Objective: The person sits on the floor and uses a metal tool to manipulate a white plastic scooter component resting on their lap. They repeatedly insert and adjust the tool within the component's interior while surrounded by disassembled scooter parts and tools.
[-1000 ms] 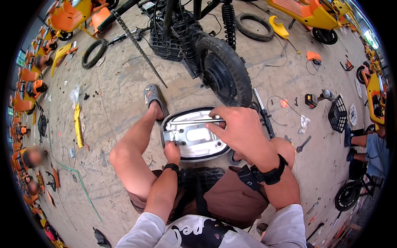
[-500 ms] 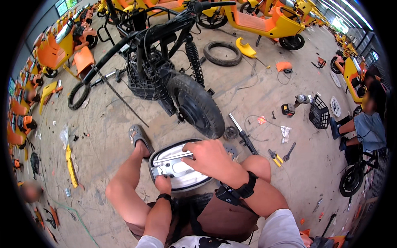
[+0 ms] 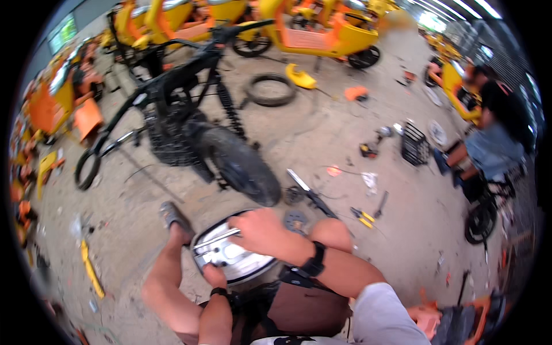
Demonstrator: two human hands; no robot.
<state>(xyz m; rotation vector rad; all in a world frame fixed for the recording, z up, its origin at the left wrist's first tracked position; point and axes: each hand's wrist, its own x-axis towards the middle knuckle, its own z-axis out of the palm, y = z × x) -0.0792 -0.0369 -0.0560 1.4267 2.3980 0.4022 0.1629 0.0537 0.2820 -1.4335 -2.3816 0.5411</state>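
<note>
A silver oval cover [image 3: 233,256] rests between the seated person's knees, just near of the black bike's front tyre [image 3: 241,167]. The right hand [image 3: 259,230] lies on its far right edge, fingers curled around a thin metal rod [image 3: 215,238]. The left hand [image 3: 215,276] grips the cover's near rim, fingers pressed together. Yellow-handled pliers [image 3: 363,215] lie on the floor to the right.

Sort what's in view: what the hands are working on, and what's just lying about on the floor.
In hand:
right hand holding a metal rod
left hand on the oval grey cover

Lying about:
loose tyre
yellow-handled pliers
black basket
yellow panel
</note>
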